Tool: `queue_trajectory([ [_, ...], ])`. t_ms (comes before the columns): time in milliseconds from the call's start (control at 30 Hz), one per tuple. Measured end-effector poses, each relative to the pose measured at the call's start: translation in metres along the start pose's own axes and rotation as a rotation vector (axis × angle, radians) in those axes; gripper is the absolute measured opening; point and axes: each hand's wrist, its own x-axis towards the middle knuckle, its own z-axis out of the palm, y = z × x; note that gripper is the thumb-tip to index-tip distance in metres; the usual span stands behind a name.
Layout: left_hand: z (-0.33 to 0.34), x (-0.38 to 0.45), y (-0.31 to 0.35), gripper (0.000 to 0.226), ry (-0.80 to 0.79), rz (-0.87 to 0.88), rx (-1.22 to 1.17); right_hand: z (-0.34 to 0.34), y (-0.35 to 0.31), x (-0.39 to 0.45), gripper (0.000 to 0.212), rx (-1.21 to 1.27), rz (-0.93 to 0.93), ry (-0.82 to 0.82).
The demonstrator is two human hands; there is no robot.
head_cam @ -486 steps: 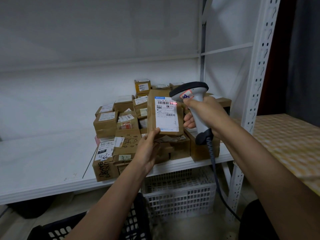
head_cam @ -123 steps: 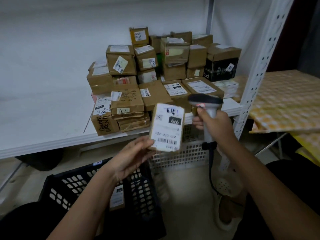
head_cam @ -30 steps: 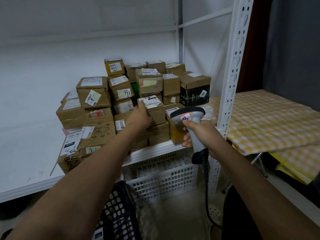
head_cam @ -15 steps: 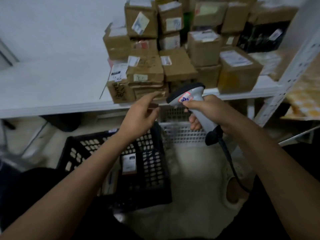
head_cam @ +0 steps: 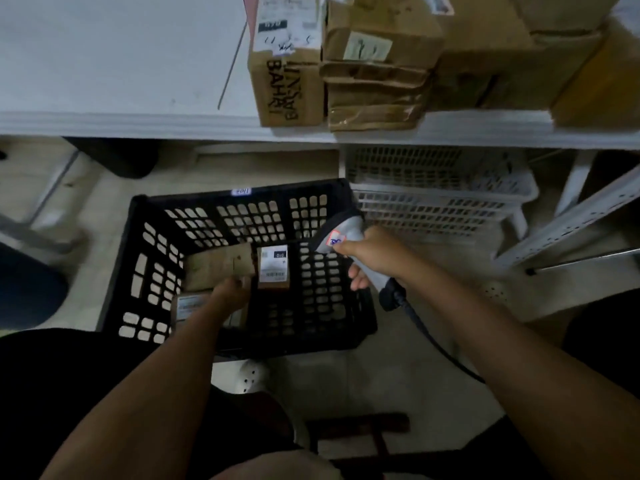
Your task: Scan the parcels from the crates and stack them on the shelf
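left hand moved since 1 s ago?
Yes. The left hand has left the parcels on the shelf and dropped into the black crate, onto a parcel.

A parcel storeroom or small warehouse: along the top of the frame a white metal shelf [head_cam: 138,119] carries labelled cardboard parcels [head_cam: 287,74], and perforated plastic crates [head_cam: 440,202] sit on the bare floor beneath, centre frame.

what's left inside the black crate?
Black crate holds three visible parcels: a brown one, a white-labelled one, another partly under the left hand. Anything beneath is hidden.
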Motion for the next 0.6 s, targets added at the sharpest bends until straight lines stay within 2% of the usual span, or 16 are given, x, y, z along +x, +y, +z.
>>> queue_trajectory([
  [133,0.024,0.034,0.013,0.055,-0.051,-0.033,0.031,0.007,0.006,0.03,0.044,0.004,0.062,0.056],
  [200,0.039,0.05,0.019,0.069,-0.074,-0.073,-0.031,0.009,0.009,0.043,0.043,0.005,0.09,0.08],
  [367,0.072,0.068,0.033,0.104,0.009,-0.169,-0.099,0.012,0.015,0.07,0.043,-0.008,0.14,0.107],
  [600,0.092,0.099,0.031,0.128,-0.015,-0.316,-0.206,0.016,0.02,0.085,0.038,0.002,0.185,0.073],
])
